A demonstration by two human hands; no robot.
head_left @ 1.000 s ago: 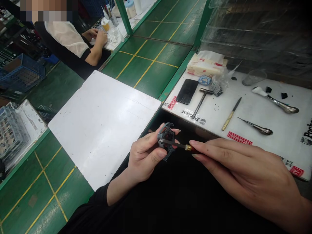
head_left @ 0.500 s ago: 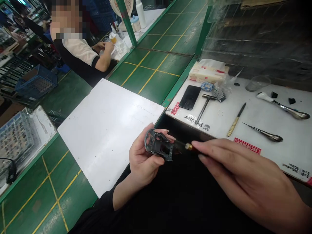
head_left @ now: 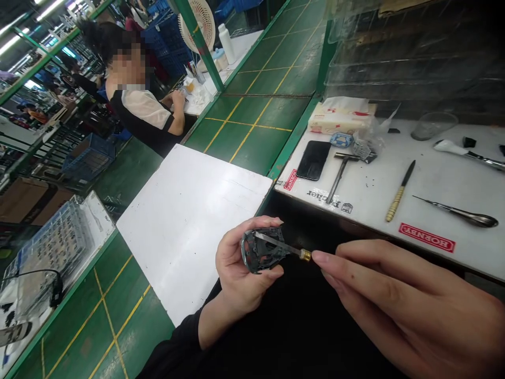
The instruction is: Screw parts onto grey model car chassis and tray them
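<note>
A small dark, hollow part (head_left: 262, 251) with a rounded end is gripped between the fingers and thumb of my left hand (head_left: 240, 273). My right hand (head_left: 394, 295) pinches a thin tool with a brass collar (head_left: 305, 255); the handle behind the collar is hidden by the fingers. The tool's flat metal blade (head_left: 276, 241) lies over the open side of the dark part, its tip near the rounded end. Both hands are above my dark-clothed lap, beside a white board (head_left: 189, 226).
On the right-hand table (head_left: 366, 210) lie a phone (head_left: 313, 160), a T-shaped metal tool (head_left: 338, 176), a yellow-handled tool (head_left: 400, 192), a pointed metal tool (head_left: 457, 209) and tissues (head_left: 341, 116). A co-worker (head_left: 145, 110) sits at the upper left. A clear tray (head_left: 55, 252) stands left.
The blade now lies over the dark part, which is turned to show its open side more. The whole view has shifted, with the surroundings more visible at the left.
</note>
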